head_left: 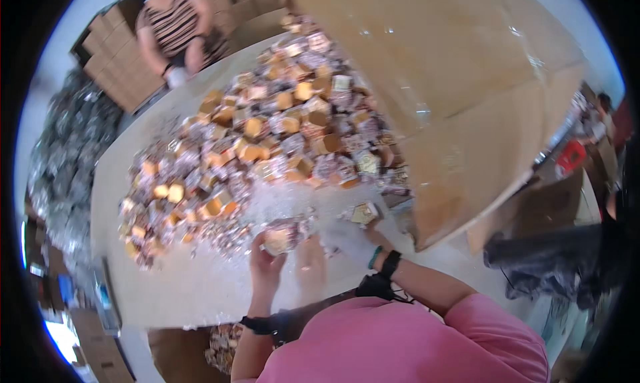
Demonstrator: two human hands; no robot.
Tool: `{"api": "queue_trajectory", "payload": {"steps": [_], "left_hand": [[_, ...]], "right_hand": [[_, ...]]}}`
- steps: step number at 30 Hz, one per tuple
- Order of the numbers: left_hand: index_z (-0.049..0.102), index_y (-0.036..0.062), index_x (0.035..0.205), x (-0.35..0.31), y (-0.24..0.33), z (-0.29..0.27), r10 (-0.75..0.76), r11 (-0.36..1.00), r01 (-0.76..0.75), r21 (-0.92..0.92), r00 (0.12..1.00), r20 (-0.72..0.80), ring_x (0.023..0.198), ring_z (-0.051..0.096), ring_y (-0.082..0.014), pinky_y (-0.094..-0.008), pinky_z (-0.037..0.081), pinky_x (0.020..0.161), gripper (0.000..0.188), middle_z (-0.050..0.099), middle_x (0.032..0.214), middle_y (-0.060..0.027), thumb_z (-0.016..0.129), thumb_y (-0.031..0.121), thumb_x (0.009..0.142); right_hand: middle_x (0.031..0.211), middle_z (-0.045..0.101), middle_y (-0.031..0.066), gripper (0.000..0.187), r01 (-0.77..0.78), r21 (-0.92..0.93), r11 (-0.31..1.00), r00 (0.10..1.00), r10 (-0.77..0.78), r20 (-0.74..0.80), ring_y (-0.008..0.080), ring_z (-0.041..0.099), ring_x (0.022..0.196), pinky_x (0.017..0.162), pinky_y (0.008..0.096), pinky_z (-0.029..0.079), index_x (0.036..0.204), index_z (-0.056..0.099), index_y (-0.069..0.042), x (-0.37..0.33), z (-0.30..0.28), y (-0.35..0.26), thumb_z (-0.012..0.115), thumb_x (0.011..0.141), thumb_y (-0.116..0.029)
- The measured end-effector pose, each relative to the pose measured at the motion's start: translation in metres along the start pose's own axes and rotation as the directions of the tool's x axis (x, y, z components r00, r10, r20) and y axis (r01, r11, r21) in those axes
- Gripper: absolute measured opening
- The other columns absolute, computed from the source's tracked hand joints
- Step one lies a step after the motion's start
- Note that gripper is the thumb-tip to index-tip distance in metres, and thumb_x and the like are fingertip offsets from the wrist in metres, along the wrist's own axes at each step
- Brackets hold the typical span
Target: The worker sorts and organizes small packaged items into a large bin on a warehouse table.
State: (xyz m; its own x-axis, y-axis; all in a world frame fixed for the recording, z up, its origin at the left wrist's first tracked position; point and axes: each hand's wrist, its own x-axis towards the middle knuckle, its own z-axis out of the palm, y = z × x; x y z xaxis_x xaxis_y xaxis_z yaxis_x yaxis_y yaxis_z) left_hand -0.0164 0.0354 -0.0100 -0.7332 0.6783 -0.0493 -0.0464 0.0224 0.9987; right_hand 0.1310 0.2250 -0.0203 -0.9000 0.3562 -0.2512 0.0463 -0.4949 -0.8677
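Pinching a pack (283,238) by its side, the left hand (267,270) sits toward the counter's (193,290) near edge! Right hand (350,245) blurred, can't tell its grip. Likely light, slippery, crushable: hold the sides gently.

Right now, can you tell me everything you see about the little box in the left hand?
The little box looks like thin card. It has a pale tan face turned toward the camera and a pinkish, patterned side. The picture is blurry, so its exact shape, and whether it is open, can't be told. The left hand grips its near left end. It is over the near part of the table, just this side of the big heap; whether it touches the tabletop isn't clear.
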Motion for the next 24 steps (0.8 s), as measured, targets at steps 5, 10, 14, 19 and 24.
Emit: {"api": "queue_trajectory", "payload": {"steps": [5, 10, 14, 19, 24], "left_hand": [[0.037, 0.0057, 0.135, -0.021, 0.020, -0.008, 0.081, 0.950, -0.088, 0.300, 0.996, 0.034, 0.114, 0.054, -0.0182, -0.0310, 0.050, 0.092, 0.068, 0.050, 0.125, -0.0097, 0.063, -0.014, 0.076], [0.044, 0.0062, 0.130, -0.037, 0.031, -0.012, 0.166, 0.907, -0.170, 0.385, 0.985, 0.044, 0.119, 0.052, -0.0225, -0.0301, 0.051, 0.090, 0.062, 0.042, 0.135, -0.0128, 0.065, -0.011, 0.074], [0.052, 0.0028, 0.117, -0.041, 0.031, -0.015, -0.157, 0.938, 0.109, -0.330, 0.980, -0.120, 0.105, 0.057, -0.0176, -0.0275, 0.052, 0.076, 0.033, 0.054, 0.121, -0.0141, 0.061, 0.003, 0.085], [0.059, -0.0001, 0.078, -0.046, 0.022, -0.006, -0.304, 0.937, 0.197, -0.287, 0.864, -0.401, 0.061, 0.058, -0.0134, -0.0273, 0.049, 0.061, 0.018, 0.062, 0.069, -0.0066, 0.056, 0.013, 0.091], [0.060, -0.0009, 0.076, -0.052, 0.019, -0.013, -0.334, 0.942, 0.325, -0.086, 0.868, -0.368, 0.059, 0.059, -0.0137, -0.0272, 0.048, 0.056, 0.018, 0.062, 0.068, -0.0083, 0.056, 0.011, 0.089]], "right_hand": [[0.069, 0.054, -0.0007, 0.021, -0.010, -0.026, 1.000, 0.998, 0.011, 0.068, 0.0070, 0.049, 0.054, 0.046, 0.0225, 0.038, 0.094, 0.060, -0.006, 0.001, 0.028, -0.027, 0.057, 0.095, -0.027], [0.071, 0.056, 0.0005, 0.030, -0.297, -0.325, 0.898, 0.940, 0.336, 0.068, 0.0103, 0.054, 0.060, 0.052, 0.0264, 0.043, 0.085, 0.060, -0.005, 0.005, 0.046, -0.039, 0.060, 0.092, -0.034], [0.070, 0.060, 0.0058, 0.035, 0.408, -0.640, 0.651, 0.913, -0.290, 0.287, 0.0157, 0.059, 0.067, 0.061, 0.0325, 0.047, 0.079, 0.060, -0.003, 0.004, 0.054, -0.013, 0.063, 0.087, -0.037], [0.078, 0.063, 0.0157, 0.036, 0.101, -0.664, 0.741, 0.963, 0.095, 0.252, 0.0267, 0.062, 0.073, 0.070, 0.0370, 0.048, 0.085, 0.062, -0.002, -0.011, 0.084, -0.023, 0.064, 0.084, -0.038], [0.084, 0.066, 0.0191, 0.047, 0.097, -0.779, 0.619, 0.885, 0.305, 0.352, 0.0312, 0.064, 0.078, 0.072, 0.0405, 0.048, 0.091, 0.066, -0.002, -0.009, 0.083, -0.022, 0.059, 0.085, -0.049]]}}
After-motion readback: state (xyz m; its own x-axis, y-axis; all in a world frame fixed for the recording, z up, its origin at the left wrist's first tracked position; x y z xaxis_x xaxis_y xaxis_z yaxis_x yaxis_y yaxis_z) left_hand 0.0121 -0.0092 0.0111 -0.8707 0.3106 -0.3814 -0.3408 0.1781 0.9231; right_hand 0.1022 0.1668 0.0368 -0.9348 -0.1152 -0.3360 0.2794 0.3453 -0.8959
